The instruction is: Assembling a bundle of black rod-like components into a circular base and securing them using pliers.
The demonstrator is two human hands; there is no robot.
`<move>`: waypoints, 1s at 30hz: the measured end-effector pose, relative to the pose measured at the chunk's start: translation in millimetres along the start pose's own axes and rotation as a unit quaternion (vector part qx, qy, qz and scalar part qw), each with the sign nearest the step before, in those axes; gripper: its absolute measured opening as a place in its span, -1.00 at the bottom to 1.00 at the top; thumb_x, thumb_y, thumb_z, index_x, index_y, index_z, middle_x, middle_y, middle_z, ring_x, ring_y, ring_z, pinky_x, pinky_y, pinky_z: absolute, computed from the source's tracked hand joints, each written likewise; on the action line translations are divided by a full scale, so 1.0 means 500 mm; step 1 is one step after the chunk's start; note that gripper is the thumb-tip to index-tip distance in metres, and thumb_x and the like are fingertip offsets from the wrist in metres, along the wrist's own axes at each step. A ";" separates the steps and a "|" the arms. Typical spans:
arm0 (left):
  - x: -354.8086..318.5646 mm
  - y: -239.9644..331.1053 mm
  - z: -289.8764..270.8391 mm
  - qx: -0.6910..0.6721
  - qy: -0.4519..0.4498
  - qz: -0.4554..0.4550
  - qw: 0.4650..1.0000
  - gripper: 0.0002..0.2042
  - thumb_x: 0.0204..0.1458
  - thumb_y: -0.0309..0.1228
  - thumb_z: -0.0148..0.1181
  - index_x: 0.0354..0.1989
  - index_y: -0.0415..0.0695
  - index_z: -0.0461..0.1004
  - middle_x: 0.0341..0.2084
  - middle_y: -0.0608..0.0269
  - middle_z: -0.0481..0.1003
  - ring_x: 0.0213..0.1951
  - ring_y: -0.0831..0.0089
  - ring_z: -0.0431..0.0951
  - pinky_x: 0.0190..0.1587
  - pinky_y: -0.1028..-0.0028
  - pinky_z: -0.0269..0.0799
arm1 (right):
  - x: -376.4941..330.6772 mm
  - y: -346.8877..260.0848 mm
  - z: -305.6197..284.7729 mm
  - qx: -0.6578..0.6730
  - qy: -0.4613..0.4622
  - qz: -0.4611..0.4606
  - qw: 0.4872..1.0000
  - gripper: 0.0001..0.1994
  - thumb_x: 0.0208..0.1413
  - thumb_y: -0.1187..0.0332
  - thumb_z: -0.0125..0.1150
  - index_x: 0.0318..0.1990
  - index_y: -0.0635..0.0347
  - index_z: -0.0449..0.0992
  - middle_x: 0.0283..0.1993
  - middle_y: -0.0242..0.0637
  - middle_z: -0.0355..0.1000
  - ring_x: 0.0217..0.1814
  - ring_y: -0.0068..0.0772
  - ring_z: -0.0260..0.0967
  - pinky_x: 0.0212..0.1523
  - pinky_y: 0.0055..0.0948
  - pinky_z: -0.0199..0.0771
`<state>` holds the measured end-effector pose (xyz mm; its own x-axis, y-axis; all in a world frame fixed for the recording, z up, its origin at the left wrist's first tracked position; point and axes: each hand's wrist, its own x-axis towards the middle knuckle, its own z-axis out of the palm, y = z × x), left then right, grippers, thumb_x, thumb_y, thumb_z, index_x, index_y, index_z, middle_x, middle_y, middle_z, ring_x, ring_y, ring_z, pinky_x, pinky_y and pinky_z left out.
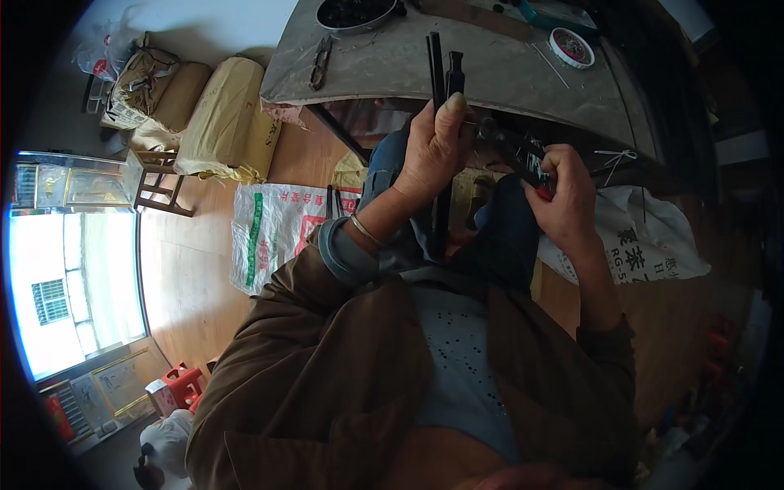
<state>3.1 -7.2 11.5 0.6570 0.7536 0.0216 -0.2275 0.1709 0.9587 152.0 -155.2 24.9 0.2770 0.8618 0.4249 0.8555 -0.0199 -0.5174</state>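
My left hand is closed around long, thin black strips, which stand upright at the table's near edge and run down between my knees. A shorter black piece with a squared end sticks up beside its thumb. To the right, my right hand is closed on a dark hand tool with red on its grip, which looks like pliers. The tool's dark head points left and reaches close to my left fingers. Whether it touches the strips, I cannot tell.
On the grey table are a bowl of black pieces, a worn knife-like tool, a round red-and-white dish and a teal tray. Wrapped rolls and a wooden stool stand left. White woven sacks cover parts of the floor.
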 end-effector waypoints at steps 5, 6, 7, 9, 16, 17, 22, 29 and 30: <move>-0.004 -0.003 0.007 0.007 0.012 0.013 1.000 -0.56 0.23 0.05 -0.15 -0.29 -0.15 0.34 -0.75 0.43 0.21 -0.75 0.66 0.16 -0.71 0.61 0.01 | 0.024 -0.015 -0.005 -0.090 0.034 -0.093 0.991 -0.61 -0.27 0.63 0.32 -0.28 0.20 0.26 -0.27 -0.21 0.34 -0.29 -0.11 0.38 -0.33 -0.27 0.35; -0.004 -0.005 0.004 0.018 0.018 0.024 0.999 -0.56 0.24 0.04 -0.15 -0.29 -0.15 0.34 -0.75 0.42 0.22 -0.76 0.66 0.16 -0.71 0.61 0.01 | 0.025 -0.015 -0.007 -0.090 0.033 -0.096 0.991 -0.61 -0.27 0.63 0.32 -0.28 0.20 0.26 -0.27 -0.21 0.34 -0.29 -0.11 0.38 -0.33 -0.27 0.35; -0.004 -0.005 0.003 0.017 0.019 0.025 0.999 -0.56 0.24 0.04 -0.15 -0.29 -0.15 0.34 -0.75 0.42 0.22 -0.76 0.66 0.16 -0.71 0.61 0.01 | 0.022 -0.013 -0.012 -0.098 0.013 -0.088 0.991 -0.63 -0.24 0.62 0.32 -0.28 0.21 0.27 -0.30 -0.23 0.35 -0.31 -0.14 0.40 -0.35 -0.31 0.37; -0.005 -0.003 0.000 0.010 0.013 0.028 0.999 -0.56 0.24 0.03 -0.16 -0.28 -0.16 0.34 -0.76 0.42 0.21 -0.77 0.65 0.17 -0.72 0.60 0.01 | 0.016 -0.011 -0.011 -0.105 -0.006 -0.081 0.991 -0.64 -0.21 0.62 0.32 -0.27 0.22 0.27 -0.34 -0.24 0.37 -0.34 -0.16 0.41 -0.37 -0.35 0.38; -0.010 0.015 0.005 0.030 -0.065 -0.005 0.997 -0.57 0.23 0.01 -0.10 -0.33 -0.17 0.33 -0.71 0.43 0.29 -0.73 0.71 0.26 -0.69 0.64 0.13 | -0.013 -0.014 -0.050 0.588 -0.358 0.338 0.641 -0.78 0.04 0.40 0.20 -0.24 0.23 0.29 -0.61 -0.31 0.34 -0.71 -0.50 0.35 -0.71 -0.58 0.36; -0.014 0.013 0.005 0.023 -0.059 -0.003 0.998 -0.58 0.23 0.01 -0.10 -0.33 -0.18 0.33 -0.71 0.41 0.30 -0.75 0.70 0.26 -0.70 0.64 0.13 | -0.007 -0.003 -0.057 0.593 -0.412 0.342 0.601 -0.78 0.03 0.41 0.18 -0.22 0.23 0.29 -0.60 -0.30 0.35 -0.70 -0.49 0.35 -0.70 -0.57 0.37; -0.010 0.007 -0.002 0.008 -0.040 0.000 0.999 -0.53 0.23 0.05 -0.15 -0.32 -0.20 0.35 -0.78 0.38 0.30 -0.80 0.65 0.24 -0.73 0.62 0.09 | 0.000 -0.003 -0.061 0.088 -0.221 -0.011 0.971 -0.81 0.05 0.42 0.12 -0.20 0.24 0.31 -0.52 -0.27 0.40 -0.67 -0.48 0.37 -0.62 -0.54 0.44; -0.023 0.010 0.009 -0.008 -0.054 0.005 0.998 -0.47 0.20 0.11 -0.15 -0.41 -0.19 0.40 -0.79 0.41 0.30 -0.80 0.66 0.25 -0.73 0.63 0.08 | -0.048 -0.018 -0.078 0.561 -0.402 0.351 0.633 -0.82 0.14 0.34 0.09 -0.26 0.27 0.31 -0.58 -0.30 0.38 -0.67 -0.53 0.36 -0.66 -0.56 0.36; -0.020 0.008 0.011 0.007 -0.054 0.012 0.998 -0.47 0.19 0.11 -0.14 -0.42 -0.18 0.40 -0.79 0.42 0.29 -0.79 0.67 0.25 -0.73 0.64 0.08 | -0.045 -0.009 -0.080 0.581 -0.453 0.327 0.592 -0.77 0.13 0.28 0.10 -0.24 0.27 0.32 -0.56 -0.31 0.38 -0.67 -0.53 0.37 -0.68 -0.57 0.34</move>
<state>-0.4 -17.3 16.7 0.7253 0.6844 0.0745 -0.2347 0.1441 0.9613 159.1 -194.9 47.2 -0.4167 0.7911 -0.4479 -0.3299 -0.5907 -0.7364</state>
